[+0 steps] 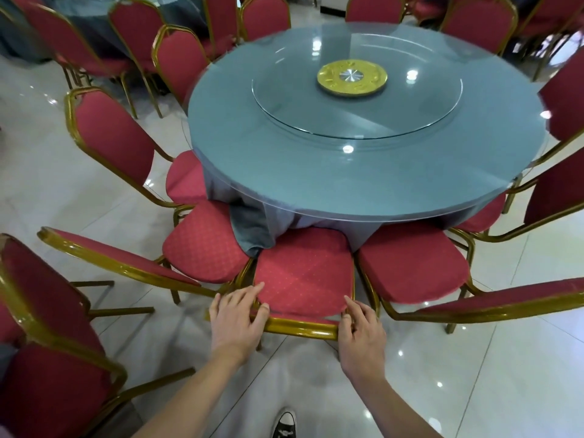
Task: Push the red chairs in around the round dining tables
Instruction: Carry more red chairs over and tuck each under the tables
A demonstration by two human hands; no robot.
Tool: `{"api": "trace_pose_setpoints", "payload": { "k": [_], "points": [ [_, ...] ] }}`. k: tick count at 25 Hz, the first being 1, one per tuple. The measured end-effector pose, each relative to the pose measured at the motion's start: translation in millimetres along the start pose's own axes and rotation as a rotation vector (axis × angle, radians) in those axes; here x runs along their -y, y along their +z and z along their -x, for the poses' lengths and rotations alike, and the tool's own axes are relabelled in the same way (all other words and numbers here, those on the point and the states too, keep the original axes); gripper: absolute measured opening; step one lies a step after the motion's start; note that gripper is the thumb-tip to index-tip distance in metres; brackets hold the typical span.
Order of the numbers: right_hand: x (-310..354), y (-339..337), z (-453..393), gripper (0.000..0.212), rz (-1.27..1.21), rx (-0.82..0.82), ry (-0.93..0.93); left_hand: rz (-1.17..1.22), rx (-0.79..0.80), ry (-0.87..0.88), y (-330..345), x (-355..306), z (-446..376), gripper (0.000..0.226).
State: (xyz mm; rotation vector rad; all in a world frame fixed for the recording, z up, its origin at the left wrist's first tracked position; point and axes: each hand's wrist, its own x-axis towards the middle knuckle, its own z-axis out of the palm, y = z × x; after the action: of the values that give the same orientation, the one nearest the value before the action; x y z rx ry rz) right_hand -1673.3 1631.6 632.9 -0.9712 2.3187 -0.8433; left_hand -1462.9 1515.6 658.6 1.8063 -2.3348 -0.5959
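Observation:
A red chair with a gold frame stands right in front of me, its seat partly under the grey-blue cloth of the round glass-topped table. I look down over its backrest. My left hand grips the left corner of the gold top rail, fingers over the front. My right hand grips the right corner in the same way. Close on either side stand a left red chair and a right red chair, their seats against the tablecloth.
More red chairs ring the table: one at the left, others at the far side and right edge. Another chair stands near my left arm. A glass turntable with a gold hub sits on the table. My shoe is on the tiled floor.

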Motion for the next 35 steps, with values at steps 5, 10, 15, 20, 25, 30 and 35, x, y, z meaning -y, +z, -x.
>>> {"api": "trace_pose_setpoints", "payload": {
  "k": [5, 10, 15, 20, 25, 30, 35],
  "points": [
    [1, -1, 1, 0.046, 0.015, -0.002, -0.012, 0.053, 0.169, 0.065, -18, 3, 2, 0.071],
    [7, -2, 3, 0.046, 0.06, -0.007, 0.048, 0.161, 0.3, 0.177, -35, 22, -1, 0.073],
    [51, 1, -2, 0.05, 0.078, -0.106, -0.044, 0.037, 0.167, 0.279, -73, 44, -31, 0.072],
    [123, 20, -24, 0.055, 0.063, -0.095, -0.204, -0.01, 0.053, 0.309, -120, 65, -66, 0.071],
    [173, 53, -72, 0.052, 0.058, -0.066, -0.304, -0.072, -0.033, 0.237, -156, 102, -108, 0.07],
    [223, 84, -114, 0.05, 0.033, -0.028, -0.384, -0.108, -0.06, 0.138, -182, 128, -140, 0.071],
    [258, 107, -135, 0.051, 0.001, 0.039, -0.47, -0.122, -0.102, 0.045, -197, 151, -160, 0.071]
  ]
}}
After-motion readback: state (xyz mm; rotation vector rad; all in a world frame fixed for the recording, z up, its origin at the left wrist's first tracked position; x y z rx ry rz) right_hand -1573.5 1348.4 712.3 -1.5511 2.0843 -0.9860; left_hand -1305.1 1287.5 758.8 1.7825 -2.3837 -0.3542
